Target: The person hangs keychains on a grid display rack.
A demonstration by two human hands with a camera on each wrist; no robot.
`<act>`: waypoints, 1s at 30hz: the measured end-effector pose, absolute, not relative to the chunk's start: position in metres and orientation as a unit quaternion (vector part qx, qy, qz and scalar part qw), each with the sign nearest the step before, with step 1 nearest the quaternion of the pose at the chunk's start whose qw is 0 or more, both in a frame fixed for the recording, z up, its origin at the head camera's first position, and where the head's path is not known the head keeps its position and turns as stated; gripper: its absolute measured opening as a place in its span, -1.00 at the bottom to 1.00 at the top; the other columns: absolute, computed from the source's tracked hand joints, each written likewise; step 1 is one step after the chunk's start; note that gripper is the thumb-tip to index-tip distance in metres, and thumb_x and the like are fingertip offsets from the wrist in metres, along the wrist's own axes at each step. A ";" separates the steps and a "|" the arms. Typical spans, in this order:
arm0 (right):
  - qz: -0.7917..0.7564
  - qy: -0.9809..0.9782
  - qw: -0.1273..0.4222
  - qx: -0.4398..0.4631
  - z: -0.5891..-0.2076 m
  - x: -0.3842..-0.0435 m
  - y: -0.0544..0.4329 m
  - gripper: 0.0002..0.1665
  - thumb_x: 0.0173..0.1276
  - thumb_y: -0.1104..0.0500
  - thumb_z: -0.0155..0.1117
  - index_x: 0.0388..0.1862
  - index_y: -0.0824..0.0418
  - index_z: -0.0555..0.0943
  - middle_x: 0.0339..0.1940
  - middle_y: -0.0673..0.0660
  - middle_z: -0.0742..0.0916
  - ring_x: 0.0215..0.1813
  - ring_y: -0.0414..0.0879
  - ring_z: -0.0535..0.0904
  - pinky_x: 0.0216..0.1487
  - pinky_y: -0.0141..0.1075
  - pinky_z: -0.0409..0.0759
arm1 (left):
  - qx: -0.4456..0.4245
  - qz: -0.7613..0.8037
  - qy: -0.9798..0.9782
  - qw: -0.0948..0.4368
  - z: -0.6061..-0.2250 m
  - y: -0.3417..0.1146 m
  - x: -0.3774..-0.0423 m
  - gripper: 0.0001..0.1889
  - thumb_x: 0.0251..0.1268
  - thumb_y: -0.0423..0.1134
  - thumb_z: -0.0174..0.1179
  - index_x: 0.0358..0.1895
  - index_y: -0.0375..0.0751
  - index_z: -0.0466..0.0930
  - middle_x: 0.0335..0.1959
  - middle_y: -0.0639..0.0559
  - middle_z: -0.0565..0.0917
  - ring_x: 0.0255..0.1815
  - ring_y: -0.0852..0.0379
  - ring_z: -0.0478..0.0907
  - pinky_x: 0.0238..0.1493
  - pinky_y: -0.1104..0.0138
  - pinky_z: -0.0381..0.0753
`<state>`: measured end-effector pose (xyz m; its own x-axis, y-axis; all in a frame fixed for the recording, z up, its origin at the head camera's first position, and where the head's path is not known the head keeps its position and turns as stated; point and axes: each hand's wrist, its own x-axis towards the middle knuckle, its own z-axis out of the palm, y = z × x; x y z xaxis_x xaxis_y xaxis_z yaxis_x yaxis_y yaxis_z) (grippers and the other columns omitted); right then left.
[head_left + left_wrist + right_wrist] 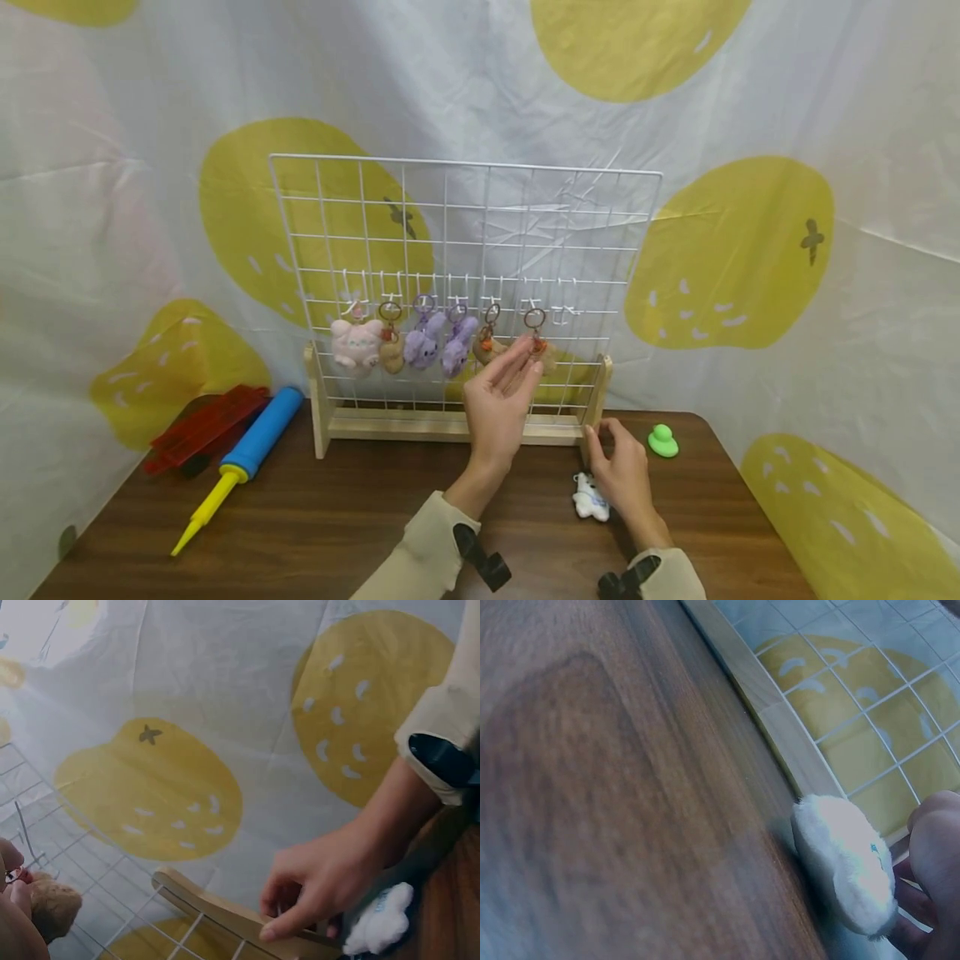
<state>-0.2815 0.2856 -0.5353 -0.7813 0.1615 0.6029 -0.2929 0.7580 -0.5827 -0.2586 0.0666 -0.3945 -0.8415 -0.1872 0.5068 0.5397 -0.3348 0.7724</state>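
A white wire grid rack (465, 162) stands in wooden feet, with several plush keychains on its hooks. My left hand (501, 408) pinches a brown plush keychain (56, 904) by its small red-orange part, below a metal ring (535, 318) at a hook. Low on the right, my right hand (622, 471) grips the rack's wooden side post (597, 392) between thumb and fingers. A white plush keychain (591, 498) with blue marks lies on the table just beside that hand. Fingers partly cover the brown plush in the head view.
Pink (356, 343) and purple plush keychains (424, 343) hang further left on the rack. A green toy duck (663, 441) sits at the table's right. To the left lie a blue and yellow hand pump (262, 437) and a red see-through object (210, 429). A patterned curtain hangs behind.
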 end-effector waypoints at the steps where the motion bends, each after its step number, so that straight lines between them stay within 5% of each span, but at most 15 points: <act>1: 0.346 -0.878 0.329 0.038 -0.535 -0.281 0.285 -0.81 0.55 0.17 0.43 -0.11 0.32 0.71 -0.20 0.30 0.85 -0.06 0.25 0.81 0.00 0.21 0.72 | -0.168 -0.799 -0.531 0.228 -0.398 0.066 -0.257 -0.65 0.41 -0.44 0.44 0.22 -0.32 0.76 0.34 -0.18 0.74 0.37 -0.12 0.71 0.31 0.25 0.71; 10: 0.346 -0.878 0.328 0.040 -0.533 -0.281 0.285 -0.79 0.55 0.17 0.43 -0.11 0.34 0.70 -0.20 0.32 0.84 -0.06 0.27 0.81 0.00 0.22 0.73 | -0.165 -0.790 -0.554 0.207 -0.431 0.071 -0.248 -0.72 0.38 -0.44 0.45 0.12 -0.38 0.78 0.13 -0.31 0.81 0.23 -0.21 0.78 0.24 0.24 0.76; 18: 0.349 -0.880 0.321 0.039 -0.534 -0.282 0.286 -0.80 0.55 0.17 0.44 -0.11 0.32 0.71 -0.20 0.30 0.85 -0.06 0.24 0.82 0.01 0.20 0.74 | -0.161 -0.730 -0.649 0.141 -0.475 0.090 -0.245 -0.81 0.48 -0.40 0.39 0.04 -0.15 0.85 0.04 -0.11 0.88 0.12 0.03 0.84 0.11 0.36 0.80; 30: 0.355 -0.892 0.277 0.041 -0.525 -0.281 0.292 -0.83 0.57 0.13 0.42 -0.08 0.23 0.75 -0.21 0.19 0.88 -0.07 0.10 0.83 0.00 0.02 0.74 | -0.165 -0.608 -0.775 0.055 -0.516 0.099 -0.253 -0.81 0.35 -0.51 0.37 -0.05 -0.29 0.87 -0.13 -0.11 0.90 -0.08 0.15 0.86 -0.06 0.51 0.76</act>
<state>-0.2814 0.2917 -0.5246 -0.8429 0.1245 0.5235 -0.2698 0.7439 -0.6113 -0.2533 0.0995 -0.5156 -0.9394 0.1899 0.2854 0.3224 0.2069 0.9237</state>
